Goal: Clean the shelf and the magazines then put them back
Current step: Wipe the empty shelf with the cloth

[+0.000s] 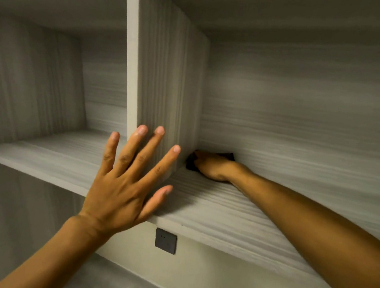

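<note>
Two hands at one pale wood-grain shelf [224, 208], one dark cloth [190, 161].

We see the left hand [124, 183] spread flat, fingers straight, against the vertical divider [167, 82] at the shelf's front edge. The right hand [212, 167] presses the cloth, seemingly soft and crumpled, into the shelf's back-left corner; we cannot tell its finger positions. One square dark wall plate [165, 240] sits below.

A pale cream wall [217, 275] runs below the grey wood-grain unit, with a dark square switch plate [165, 240] fixed to it just under the board's front edge. Grey floor [122, 284] shows at the bottom. The light is dim and warm.
</note>
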Motion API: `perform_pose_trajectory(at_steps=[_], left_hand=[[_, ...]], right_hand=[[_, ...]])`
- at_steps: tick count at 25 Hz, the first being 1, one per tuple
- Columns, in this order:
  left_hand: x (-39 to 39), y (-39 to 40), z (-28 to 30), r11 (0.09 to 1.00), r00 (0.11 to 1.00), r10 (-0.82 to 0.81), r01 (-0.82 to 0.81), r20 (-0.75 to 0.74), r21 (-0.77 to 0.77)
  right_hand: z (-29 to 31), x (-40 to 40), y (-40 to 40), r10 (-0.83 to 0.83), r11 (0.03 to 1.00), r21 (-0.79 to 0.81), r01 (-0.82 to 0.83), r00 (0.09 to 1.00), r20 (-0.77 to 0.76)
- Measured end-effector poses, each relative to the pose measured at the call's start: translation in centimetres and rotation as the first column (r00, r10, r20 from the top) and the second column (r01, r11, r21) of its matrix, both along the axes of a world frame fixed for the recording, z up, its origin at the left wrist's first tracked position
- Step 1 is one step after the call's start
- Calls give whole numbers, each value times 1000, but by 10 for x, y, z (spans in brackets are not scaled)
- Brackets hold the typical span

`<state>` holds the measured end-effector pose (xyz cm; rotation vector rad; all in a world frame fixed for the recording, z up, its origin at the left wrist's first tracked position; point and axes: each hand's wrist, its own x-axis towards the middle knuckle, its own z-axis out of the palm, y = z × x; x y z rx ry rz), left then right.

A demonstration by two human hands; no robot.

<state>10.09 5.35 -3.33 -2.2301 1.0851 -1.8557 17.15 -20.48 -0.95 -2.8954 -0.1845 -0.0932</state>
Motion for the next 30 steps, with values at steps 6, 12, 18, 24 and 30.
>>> perform_pose_trajectory(at_steps=[6, 12, 18, 24, 30], left_hand=[[-9, -2, 1, 998, 998, 36, -38, -53, -42], [-25, -17, 0, 995, 985, 95, -100, -144, -29], [-49, -38, 10, 995, 949, 95, -80, -299, 62], [-55, -68, 6, 992, 718, -120, 114, -686, -54], [-70, -114, 2, 981, 601, -180, 172, -779, -94]], right_hand=[[0, -159, 62, 268, 959, -87, -269, 963, -23], [-2, -166, 34, 244, 967, -52, -251, 964, -110], [1, -79, -46, -57, 997, -51, 53, 995, -77], [-3, -157, -22, 96, 987, -131, -94, 995, 11], [2, -273, -28, 228, 972, -15, -233, 959, -169]])
